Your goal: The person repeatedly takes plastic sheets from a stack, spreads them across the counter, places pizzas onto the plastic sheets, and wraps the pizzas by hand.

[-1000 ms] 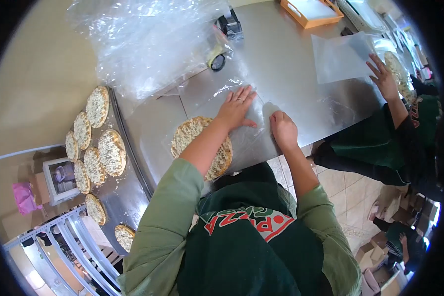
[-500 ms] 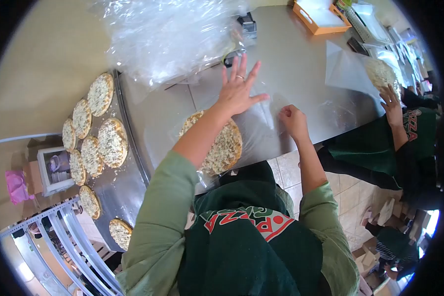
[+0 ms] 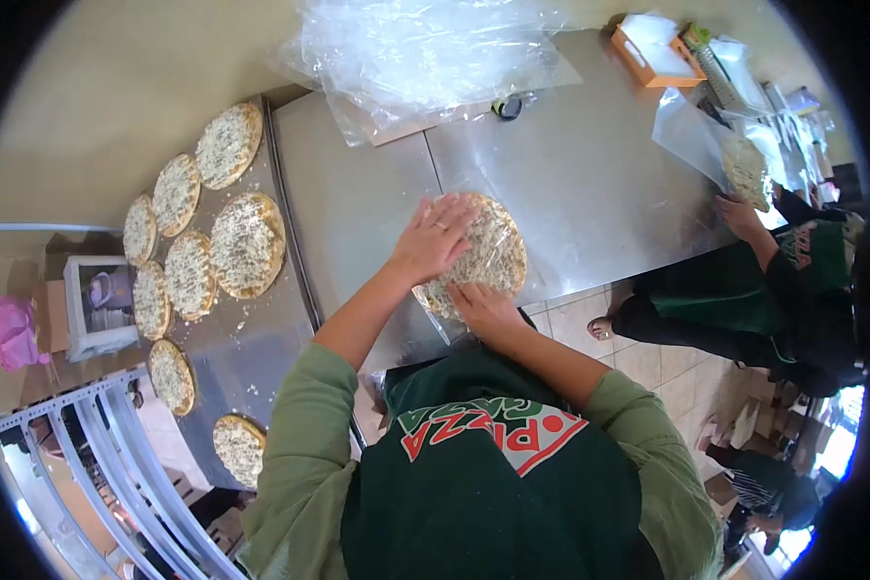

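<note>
A round pizza topped with shredded cheese (image 3: 498,246) lies in clear plastic at the near edge of the metal table, in front of my body. My left hand (image 3: 437,240) rests flat on its upper left part, fingers extended and a ring on one of them. Against the pizza's lower side is my right hand (image 3: 488,311), its fingers stretched over the plastic. Neither hand grips anything. Part of the pizza is hidden under both hands.
Several unwrapped pizzas (image 3: 248,245) lie on the left metal surface. A pile of clear plastic bags (image 3: 425,63) is at the back, near a small black roll (image 3: 507,108). At right, a co-worker's hand (image 3: 741,217) holds a bagged pizza (image 3: 747,172). An orange tray (image 3: 655,70) stands behind.
Both hands have come onto the pizza: the left from the plastic beyond it, the right leftward from the table's edge. More of the plastic now lies close over the pizza. The view has shifted.
</note>
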`<state>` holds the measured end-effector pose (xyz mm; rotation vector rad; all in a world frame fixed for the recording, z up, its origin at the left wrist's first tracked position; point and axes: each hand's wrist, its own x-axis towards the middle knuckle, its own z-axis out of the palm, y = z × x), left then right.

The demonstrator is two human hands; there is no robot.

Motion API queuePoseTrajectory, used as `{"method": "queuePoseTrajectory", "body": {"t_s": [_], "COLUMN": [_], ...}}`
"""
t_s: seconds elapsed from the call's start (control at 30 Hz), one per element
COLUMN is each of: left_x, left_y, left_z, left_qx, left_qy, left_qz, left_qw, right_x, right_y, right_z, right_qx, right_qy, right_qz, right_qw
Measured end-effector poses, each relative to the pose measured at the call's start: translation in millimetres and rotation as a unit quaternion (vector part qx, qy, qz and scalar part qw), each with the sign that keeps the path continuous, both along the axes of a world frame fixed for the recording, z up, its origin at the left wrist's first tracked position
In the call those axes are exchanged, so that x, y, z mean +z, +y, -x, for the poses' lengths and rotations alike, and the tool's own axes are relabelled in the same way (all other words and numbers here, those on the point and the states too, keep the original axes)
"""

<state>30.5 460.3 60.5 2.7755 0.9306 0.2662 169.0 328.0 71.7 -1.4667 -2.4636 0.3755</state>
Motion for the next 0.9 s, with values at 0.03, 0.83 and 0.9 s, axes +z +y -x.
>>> {"method": "queuePoseTrajectory", "body": {"t_s": [0.03,0.83,0.9], "left_x": [-12.5,10.5,11.4], "left_y": [0.6,-81.3,-58.8], "left_z": [6.6,-41.6,-73.2], "left_qx": [0.05,0.505,0.39], "left_qy": [0.017,-0.517,-0.482], "left_qz": [0.028,0.435,0.393], "left_qw": [0.998,0.537,0.679], "right_x": [-0.8,-26.1,-12.9], "right_y": [-1.2,88.0,87.7], "right_z": [-0.7,-123.5,-174.1], "right_qx": [0.01,-0.257,-0.254], "right_qy": [-0.005,0.6,0.628], "right_qz": [-0.023,0.459,0.423], "right_qw": [1.0,0.603,0.602]}}
